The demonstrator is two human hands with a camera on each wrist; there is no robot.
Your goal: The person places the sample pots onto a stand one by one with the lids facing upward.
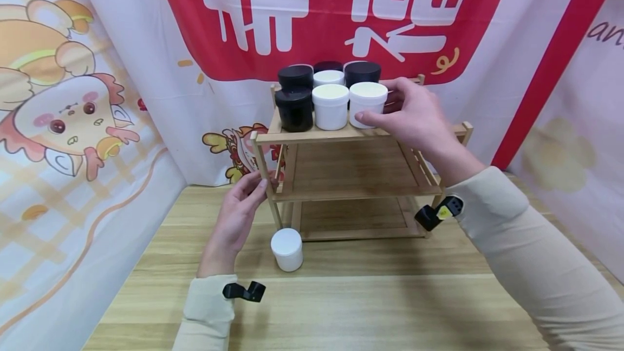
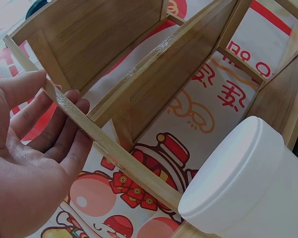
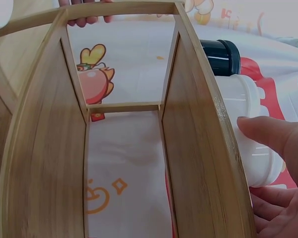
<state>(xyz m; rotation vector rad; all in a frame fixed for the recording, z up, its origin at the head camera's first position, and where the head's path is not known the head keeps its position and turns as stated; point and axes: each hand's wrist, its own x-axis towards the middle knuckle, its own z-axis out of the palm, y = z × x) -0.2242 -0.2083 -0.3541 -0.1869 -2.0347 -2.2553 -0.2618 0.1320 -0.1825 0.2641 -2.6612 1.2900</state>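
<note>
On the top shelf of a three-tier wooden rack, my right hand holds a white lidded jar at the front right. The thumb lies on the jar's near side, the fingers round its far right. Left of it stand another white jar and a black jar, with several more black and white jars behind. My left hand grips the rack's front left post, its thumb on one side and fingers behind. A single white jar stands upright on the table below that hand.
The rack's middle shelf and bottom shelf carry nothing. The rack stands at the back of a wooden table. Printed cloth hangs close behind it and on both sides.
</note>
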